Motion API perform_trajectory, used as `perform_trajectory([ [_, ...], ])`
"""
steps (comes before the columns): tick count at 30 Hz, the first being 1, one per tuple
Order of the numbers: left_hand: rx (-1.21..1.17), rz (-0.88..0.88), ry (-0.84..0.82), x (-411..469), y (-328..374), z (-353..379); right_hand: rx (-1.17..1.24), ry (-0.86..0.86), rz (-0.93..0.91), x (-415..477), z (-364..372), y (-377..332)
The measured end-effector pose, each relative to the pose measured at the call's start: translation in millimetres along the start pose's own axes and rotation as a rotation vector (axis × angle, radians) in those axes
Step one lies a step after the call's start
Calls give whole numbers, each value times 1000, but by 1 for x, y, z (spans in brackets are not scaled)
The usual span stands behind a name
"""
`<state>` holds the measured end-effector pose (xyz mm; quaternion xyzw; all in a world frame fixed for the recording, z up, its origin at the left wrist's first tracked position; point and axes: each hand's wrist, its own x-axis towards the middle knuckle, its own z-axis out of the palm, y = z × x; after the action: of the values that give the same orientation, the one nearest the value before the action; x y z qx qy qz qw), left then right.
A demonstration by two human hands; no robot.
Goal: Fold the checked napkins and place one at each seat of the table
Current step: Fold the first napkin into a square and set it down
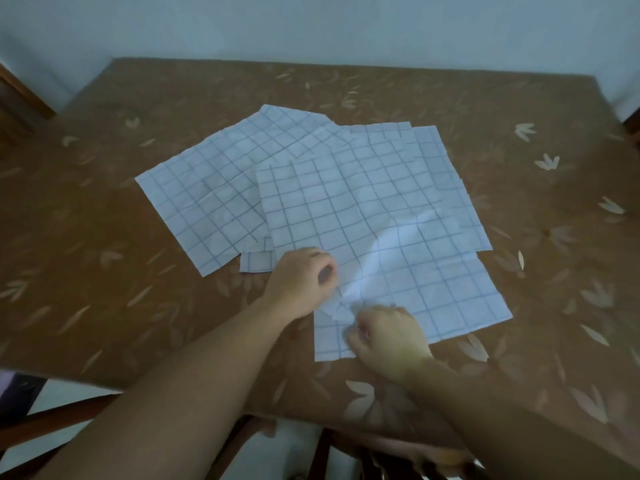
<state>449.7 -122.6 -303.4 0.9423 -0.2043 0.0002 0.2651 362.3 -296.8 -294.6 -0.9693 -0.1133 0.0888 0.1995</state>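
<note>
Both hands (pixel 301 285) (pixel 388 341) pinch top napkin (pixel 398 244) near corner (crumpled).

Dim, bluish, soft light w/ faint shadows; overall blur, wide-angle bending at edges.

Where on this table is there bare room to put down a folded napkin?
The table is bare left of the napkins, right of them, and in the far strip toward the wall. Crowded: the centre, where napkins overlap, and the near middle, where the left hand and right hand pinch the nearest napkin.
</note>
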Motion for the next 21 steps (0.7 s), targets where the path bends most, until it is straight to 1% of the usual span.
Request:
perform_trajectory([
  [4,131,-41,-82,-7,1,4,113,-207,71,-24,0,-33],
  [6,192,-74,-136,-10,1,9,184,-236,103,-28,0,-39],
  [7,206,-104,-176,-11,2,10,205,-214,103,-26,0,-37],
  [9,197,-176,-269,-13,2,14,233,-114,74,-15,0,-24],
  [11,217,-212,-323,-13,1,18,227,76,-6,3,0,0],
  [13,243,-227,-336,-11,0,21,138,263,-100,23,-3,26],
  [14,238,-233,-337,-9,0,21,73,294,-118,33,-4,38],
  [15,227,-238,-337,-7,-1,22,7,279,-119,42,-5,48],
  [18,248,-232,-349,1,-6,23,-144,127,-97,63,-10,70],
  [21,258,-223,-349,9,-12,23,-217,-4,-71,79,-17,82],
])
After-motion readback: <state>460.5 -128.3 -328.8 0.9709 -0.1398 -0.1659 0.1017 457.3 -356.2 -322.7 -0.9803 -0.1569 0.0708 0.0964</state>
